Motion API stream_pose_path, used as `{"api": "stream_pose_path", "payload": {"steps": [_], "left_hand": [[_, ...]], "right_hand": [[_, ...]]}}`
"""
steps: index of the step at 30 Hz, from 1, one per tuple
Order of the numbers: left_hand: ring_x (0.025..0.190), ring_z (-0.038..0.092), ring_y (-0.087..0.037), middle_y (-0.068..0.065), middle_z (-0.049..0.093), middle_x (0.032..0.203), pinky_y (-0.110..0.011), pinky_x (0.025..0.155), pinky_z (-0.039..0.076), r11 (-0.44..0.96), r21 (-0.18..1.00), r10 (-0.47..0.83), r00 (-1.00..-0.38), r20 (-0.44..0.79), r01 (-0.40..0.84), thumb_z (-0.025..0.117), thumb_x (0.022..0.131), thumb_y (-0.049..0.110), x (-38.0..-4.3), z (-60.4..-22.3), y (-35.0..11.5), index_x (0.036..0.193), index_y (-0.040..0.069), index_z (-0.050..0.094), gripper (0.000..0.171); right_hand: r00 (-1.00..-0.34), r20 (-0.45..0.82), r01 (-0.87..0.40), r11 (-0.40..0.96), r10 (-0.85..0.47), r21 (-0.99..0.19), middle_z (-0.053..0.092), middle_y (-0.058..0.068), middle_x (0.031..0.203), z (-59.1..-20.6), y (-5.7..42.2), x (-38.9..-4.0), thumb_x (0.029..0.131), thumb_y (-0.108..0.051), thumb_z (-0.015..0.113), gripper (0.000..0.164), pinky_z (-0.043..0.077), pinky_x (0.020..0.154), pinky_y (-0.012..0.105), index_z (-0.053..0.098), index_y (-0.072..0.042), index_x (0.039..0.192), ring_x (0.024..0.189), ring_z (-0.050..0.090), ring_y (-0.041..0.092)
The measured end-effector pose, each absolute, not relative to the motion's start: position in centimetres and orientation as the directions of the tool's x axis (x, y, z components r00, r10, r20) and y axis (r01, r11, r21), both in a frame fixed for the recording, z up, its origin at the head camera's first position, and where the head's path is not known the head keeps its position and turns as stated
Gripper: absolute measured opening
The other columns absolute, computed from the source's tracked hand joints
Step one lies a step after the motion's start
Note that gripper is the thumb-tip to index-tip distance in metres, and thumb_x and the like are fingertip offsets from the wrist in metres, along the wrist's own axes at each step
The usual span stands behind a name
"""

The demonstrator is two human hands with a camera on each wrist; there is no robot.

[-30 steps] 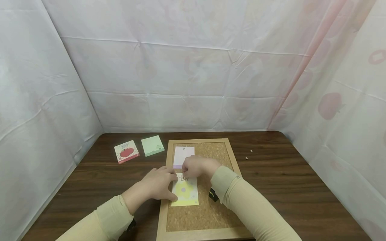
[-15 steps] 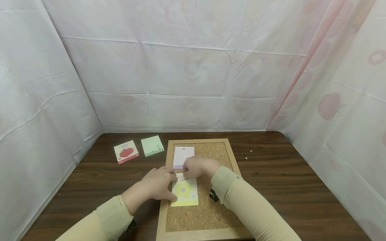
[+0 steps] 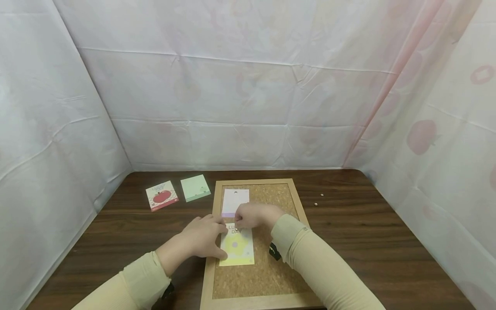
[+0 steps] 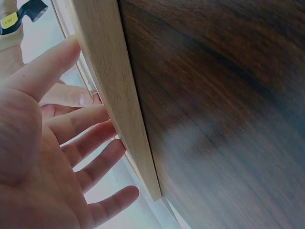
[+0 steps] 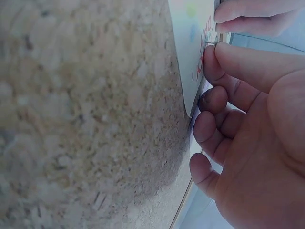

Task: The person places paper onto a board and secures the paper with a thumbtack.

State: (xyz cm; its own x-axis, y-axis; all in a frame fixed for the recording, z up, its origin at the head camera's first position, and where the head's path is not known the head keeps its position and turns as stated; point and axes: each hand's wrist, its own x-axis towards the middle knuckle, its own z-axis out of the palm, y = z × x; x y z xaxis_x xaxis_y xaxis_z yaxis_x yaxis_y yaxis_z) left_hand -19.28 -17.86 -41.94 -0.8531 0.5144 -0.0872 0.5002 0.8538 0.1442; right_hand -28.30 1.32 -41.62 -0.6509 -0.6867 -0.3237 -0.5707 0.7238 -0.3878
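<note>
On the framed cork board (image 3: 267, 275) lies a yellow-flower card (image 3: 243, 254) with "LUCKY DAY" lettering, partly covered by both hands. My left hand (image 3: 203, 236) spreads its fingers over the board's left frame, thumb and fingertips at the card's left edge. At the card's top, my right hand (image 3: 253, 214) pinches a thumbtack between thumb and forefinger; its thin metal pin (image 5: 210, 43) shows in the right wrist view, right at the lettering. Just above lies a white card (image 3: 234, 202) with a purple lower edge and a small dark tack near its top.
A red-apple card (image 3: 162, 196) and a pale green card (image 3: 195, 187) lie on the dark wooden table (image 3: 348, 241), left of the board. Two small light tacks (image 3: 315, 204) lie to its right. White cloth (image 3: 240, 86) hangs around the table's back and sides.
Both hands keep nearly the same place on the card. A small light spot shows below the right fingertips, which the oldest frame did not show clearly.
</note>
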Motion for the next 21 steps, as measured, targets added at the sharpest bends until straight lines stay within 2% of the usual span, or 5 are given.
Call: {"api": "stream_pose_path", "payload": {"steps": [21], "left_hand": [[0.115, 0.056, -0.027, -0.001, 0.063, 0.124, -0.056, 0.091, 0.048, 0.85, 0.145, 0.52, -0.85, -0.08, 0.507, 0.086, 0.072, 0.054, -19.19, -41.83, -17.83, 0.116, 0.016, 0.075, 0.059]], "right_hand": [[-0.647, -0.336, -0.56, 0.725, -0.685, -0.401, 0.043, -0.009, 0.057, -41.87, 1.29, -28.48, 0.102, -0.021, 0.062, 0.03, 0.032, 0.048, 0.024, 0.064, -0.014, 0.073, 0.049, 0.036, 0.006]]}}
